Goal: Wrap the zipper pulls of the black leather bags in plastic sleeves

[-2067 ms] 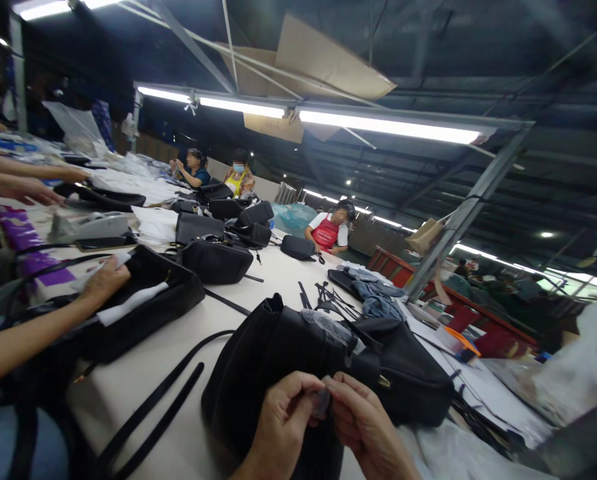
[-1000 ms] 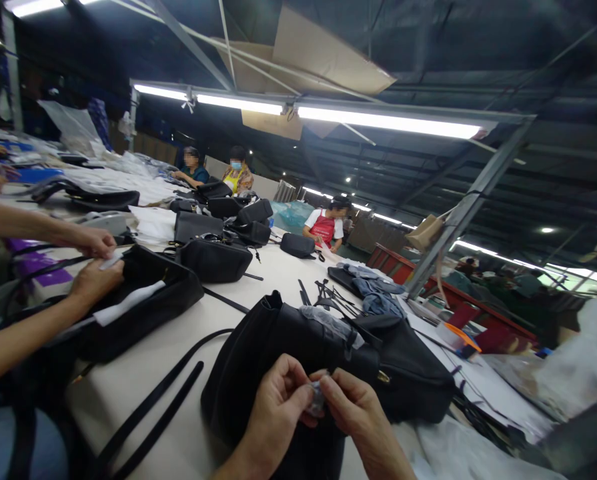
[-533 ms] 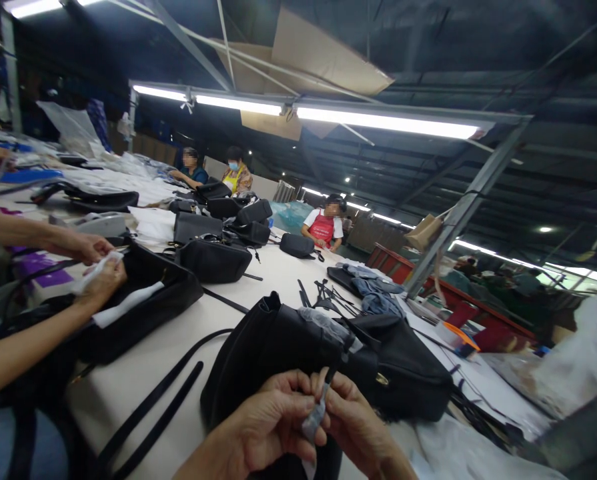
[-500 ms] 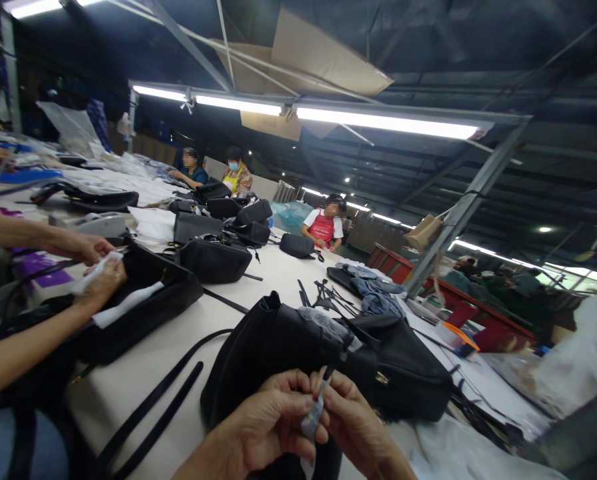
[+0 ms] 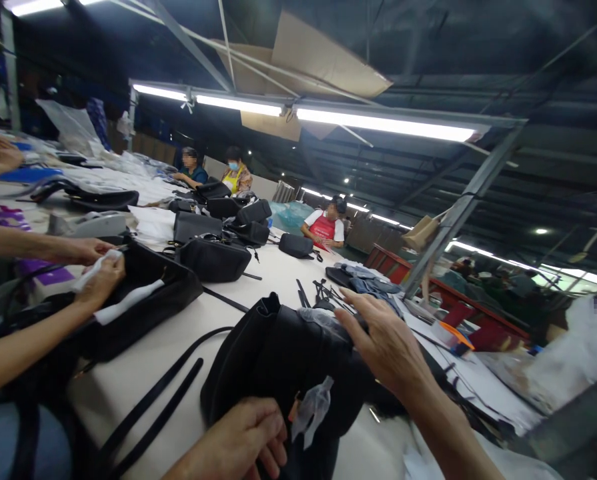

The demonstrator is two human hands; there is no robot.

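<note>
The hands have just parted, the right hand (image 5: 389, 348) lifting away with its fingers spread open and the left hand (image 5: 235, 437) lower with fingers loosely curled, leaving the clear plastic scrap (image 5: 312, 411) hanging against the black bag (image 5: 273, 367) near the near edge of the desk (image 5: 143, 347).

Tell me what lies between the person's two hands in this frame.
In the head view, a black handbag lies between the left hand and the right hand, with a clear plastic piece hanging at its front.
</note>
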